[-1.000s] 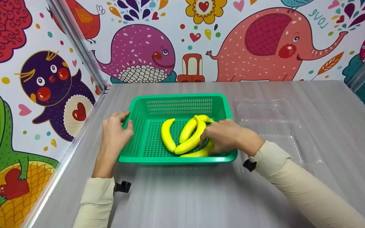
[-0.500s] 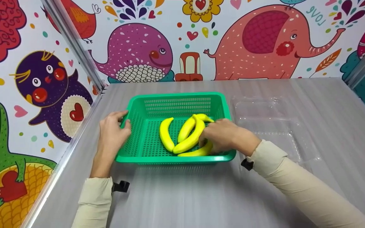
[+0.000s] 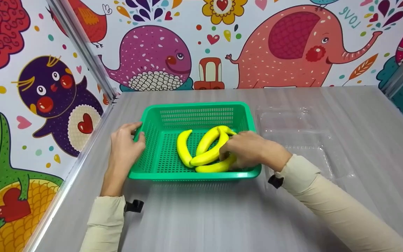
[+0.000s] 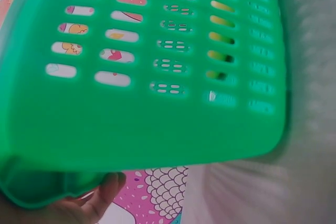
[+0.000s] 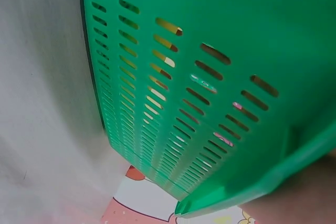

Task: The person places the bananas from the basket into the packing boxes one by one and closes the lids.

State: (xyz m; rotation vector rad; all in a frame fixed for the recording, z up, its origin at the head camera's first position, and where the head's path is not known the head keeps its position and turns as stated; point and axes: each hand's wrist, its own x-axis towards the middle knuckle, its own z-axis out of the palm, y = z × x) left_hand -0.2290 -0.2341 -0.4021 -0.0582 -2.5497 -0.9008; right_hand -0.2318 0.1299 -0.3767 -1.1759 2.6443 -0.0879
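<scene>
A green plastic basket [image 3: 194,176] with slotted walls stands on the table and holds several yellow bananas. My left hand [image 3: 124,147] grips its left rim; in the left wrist view, fingers [image 4: 107,195] show under that rim. Reaching over the right side, my right hand [image 3: 254,148] has its fingers curled down at the middle banana [image 3: 206,156], pinching it near its right edge. The front banana [image 3: 213,168] runs under this hand, which covers its right end. Another banana [image 3: 184,148] lies apart at the left, and one more [image 3: 205,140] lies behind the middle one.
Clear plastic trays [image 3: 292,131] lie on the grey table [image 3: 201,217] right of the basket, partly behind my right forearm. Printed cartoon panels [image 3: 215,45] close off the back and left, with a metal corner post [image 3: 82,45] between them.
The middle banana has shifted slightly, its upper end moving right, and the front banana has turned a little. Both hands stay at about the same places on and in the basket.
</scene>
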